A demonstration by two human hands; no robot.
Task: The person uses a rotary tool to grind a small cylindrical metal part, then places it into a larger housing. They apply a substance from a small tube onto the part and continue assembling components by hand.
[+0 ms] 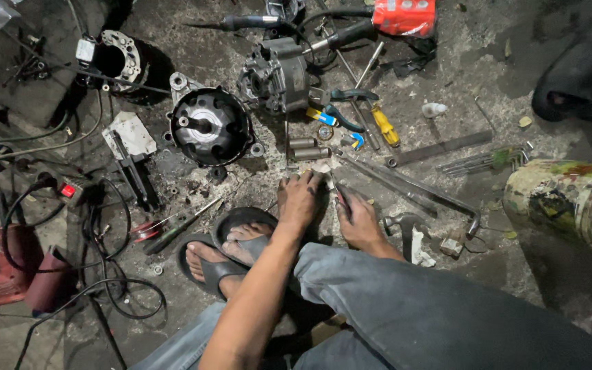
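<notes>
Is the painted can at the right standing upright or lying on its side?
On its side: the can lies on the floor, its rim facing right.

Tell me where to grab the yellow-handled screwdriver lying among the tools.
Grip the yellow-handled screwdriver by its chunky yellow handle, coming from above. It lies flat on the floor, its handle end nearest the person, with pliers crowding its far end.

Bare floor (495,89) lies open to the right of the round black housing (209,127), beyond the screwdrivers (384,125). Directly right of the housing, the grey motor body (277,74) blocks passage. Below it, two metal sleeves (307,149) and long wrenches (405,181) crowd the ground. Left of it, tangled cables (97,226) obstruct access.
</notes>
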